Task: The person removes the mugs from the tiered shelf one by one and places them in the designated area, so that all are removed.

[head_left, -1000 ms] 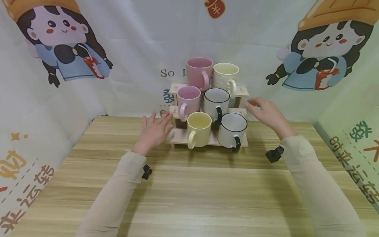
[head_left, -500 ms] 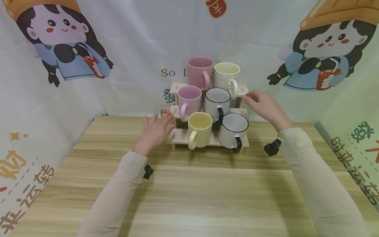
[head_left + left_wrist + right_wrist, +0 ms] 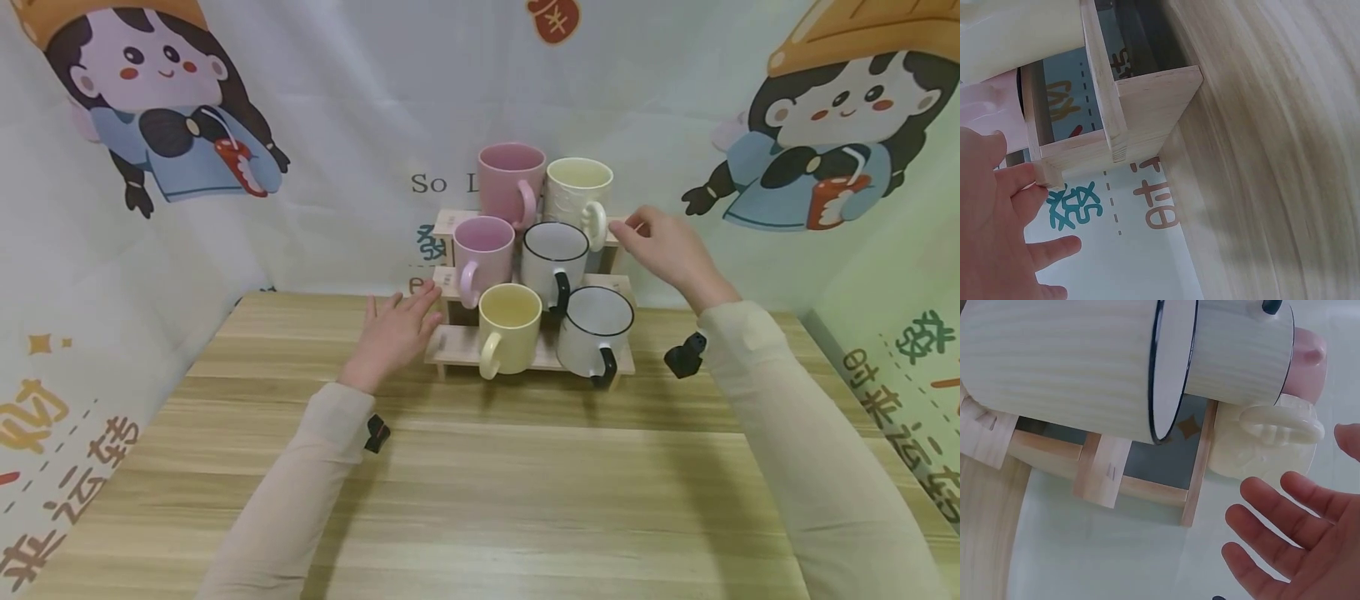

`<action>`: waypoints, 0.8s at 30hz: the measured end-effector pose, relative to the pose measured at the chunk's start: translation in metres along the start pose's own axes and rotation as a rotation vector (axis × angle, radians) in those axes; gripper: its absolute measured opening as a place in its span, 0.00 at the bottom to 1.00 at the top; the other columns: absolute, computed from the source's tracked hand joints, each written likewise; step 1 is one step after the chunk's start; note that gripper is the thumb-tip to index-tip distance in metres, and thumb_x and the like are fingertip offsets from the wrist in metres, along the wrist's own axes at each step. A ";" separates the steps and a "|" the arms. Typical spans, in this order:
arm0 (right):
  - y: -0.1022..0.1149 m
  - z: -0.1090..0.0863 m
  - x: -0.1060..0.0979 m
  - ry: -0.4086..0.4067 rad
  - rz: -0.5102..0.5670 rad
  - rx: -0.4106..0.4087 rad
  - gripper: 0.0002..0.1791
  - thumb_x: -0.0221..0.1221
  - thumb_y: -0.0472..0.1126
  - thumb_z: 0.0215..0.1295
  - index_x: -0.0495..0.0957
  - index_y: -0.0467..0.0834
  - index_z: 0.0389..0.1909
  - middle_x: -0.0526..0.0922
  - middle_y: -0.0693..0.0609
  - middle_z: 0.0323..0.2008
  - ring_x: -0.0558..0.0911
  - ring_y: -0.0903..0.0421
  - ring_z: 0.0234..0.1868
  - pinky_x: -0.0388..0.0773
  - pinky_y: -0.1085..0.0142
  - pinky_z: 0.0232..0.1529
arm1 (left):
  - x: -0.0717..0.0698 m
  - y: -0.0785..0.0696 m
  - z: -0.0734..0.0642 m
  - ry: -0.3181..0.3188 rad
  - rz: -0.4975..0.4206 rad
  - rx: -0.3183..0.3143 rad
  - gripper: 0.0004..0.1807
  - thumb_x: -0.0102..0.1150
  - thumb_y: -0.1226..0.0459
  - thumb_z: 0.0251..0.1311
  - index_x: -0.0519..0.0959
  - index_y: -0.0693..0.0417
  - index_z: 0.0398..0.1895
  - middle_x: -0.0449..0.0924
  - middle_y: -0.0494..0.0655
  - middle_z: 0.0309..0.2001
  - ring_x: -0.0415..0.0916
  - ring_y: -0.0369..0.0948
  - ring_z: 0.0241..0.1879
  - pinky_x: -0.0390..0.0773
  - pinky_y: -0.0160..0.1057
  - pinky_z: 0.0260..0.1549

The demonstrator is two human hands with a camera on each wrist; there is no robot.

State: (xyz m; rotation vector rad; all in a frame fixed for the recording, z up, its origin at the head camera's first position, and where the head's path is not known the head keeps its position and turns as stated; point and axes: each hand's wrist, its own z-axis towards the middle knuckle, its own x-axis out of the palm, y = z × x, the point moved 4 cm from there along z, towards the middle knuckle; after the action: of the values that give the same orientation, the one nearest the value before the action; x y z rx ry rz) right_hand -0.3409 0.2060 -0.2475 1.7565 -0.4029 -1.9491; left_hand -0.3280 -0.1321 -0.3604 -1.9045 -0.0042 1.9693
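Observation:
A three-tier wooden rack (image 3: pixel 457 335) bears several mugs. With fingers spread, my left hand (image 3: pixel 393 337) has its fingertips at the left end of the middle shelf; the left wrist view puts them at the shelf's corner (image 3: pixel 1049 175). Beside the cream mug (image 3: pixel 570 187) on the top shelf is my right hand (image 3: pixel 667 254), holding nothing. In the right wrist view its fingers (image 3: pixel 1297 519) are loosely bent, apart from the cream mug's handle (image 3: pixel 1282 424). A dark pink mug (image 3: pixel 510 179) stands left of the cream one.
The middle shelf carries a light pink mug (image 3: pixel 483 254) and a black-rimmed white mug (image 3: pixel 551 267). Below are a yellow mug (image 3: pixel 510 333) and another black-rimmed white mug (image 3: pixel 592 333). A printed cloth (image 3: pixel 360 100) hangs behind the wooden table (image 3: pixel 510 500).
My right hand has moved up and slightly left, from beside the middle shelf to beside the cream mug. The left hand has stayed at the rack.

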 end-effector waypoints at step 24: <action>0.026 0.019 0.004 -0.089 -0.056 -0.025 0.28 0.46 0.60 0.69 0.73 0.37 0.38 0.77 0.43 0.32 0.73 0.48 0.33 0.68 0.63 0.29 | -0.004 -0.003 0.001 0.015 0.004 -0.037 0.29 0.32 0.49 0.74 0.51 0.43 0.75 0.46 0.40 0.76 0.47 0.62 0.72 0.29 0.66 0.68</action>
State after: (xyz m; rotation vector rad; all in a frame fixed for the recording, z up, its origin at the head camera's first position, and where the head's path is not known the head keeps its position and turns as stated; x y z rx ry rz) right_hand -0.3562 0.1800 -0.2346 1.6867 -0.3616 -2.0679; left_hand -0.3280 -0.1298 -0.3561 -1.9434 -0.0326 1.9709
